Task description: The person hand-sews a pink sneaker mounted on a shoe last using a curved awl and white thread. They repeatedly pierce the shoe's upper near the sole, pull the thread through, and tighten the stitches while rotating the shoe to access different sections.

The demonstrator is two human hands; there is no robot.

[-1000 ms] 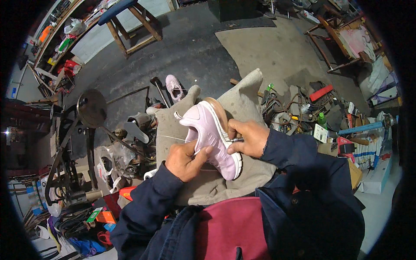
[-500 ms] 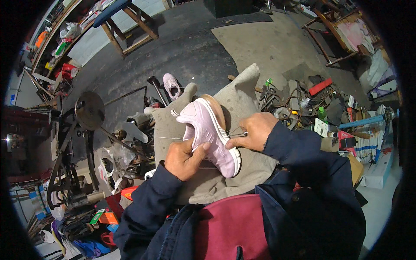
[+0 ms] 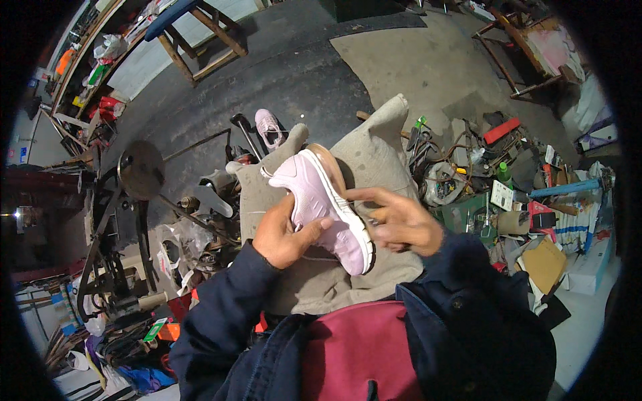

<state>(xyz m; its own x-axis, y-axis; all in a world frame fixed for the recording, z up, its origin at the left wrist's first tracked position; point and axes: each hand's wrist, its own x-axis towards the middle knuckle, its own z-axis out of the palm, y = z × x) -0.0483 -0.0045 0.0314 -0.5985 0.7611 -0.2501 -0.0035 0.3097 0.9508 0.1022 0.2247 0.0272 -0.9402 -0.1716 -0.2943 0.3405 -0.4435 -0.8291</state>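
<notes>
A lilac sneaker (image 3: 313, 194) with a white midsole lies tilted on its side across the cloth on my lap, its toe end towards me. A tan outsole (image 3: 329, 162) shows along the far part of its right edge. My left hand (image 3: 284, 234) grips the shoe, fingers inside the opening and thumb on the upper. At the midsole's right side is my right hand (image 3: 403, 222), its index finger reaching to the sole edge. The other fingers are curled and partly blurred; what they hold is unclear. Some pale thread hangs by the shoe below my left hand.
A beige cloth (image 3: 374, 154) covers my lap. The matching lilac shoe (image 3: 269, 128) stands on the floor ahead. To the left is a machine with a round metal disc (image 3: 140, 168). Tools and scraps, with a green bottle (image 3: 503, 175), crowd the right; a wooden stool (image 3: 194, 40) stands far left.
My right hand no longer shows the thread loop and tool at its fingers; its index finger now stretches to the sole. The pale strand left of the shoe is gone from sight.
</notes>
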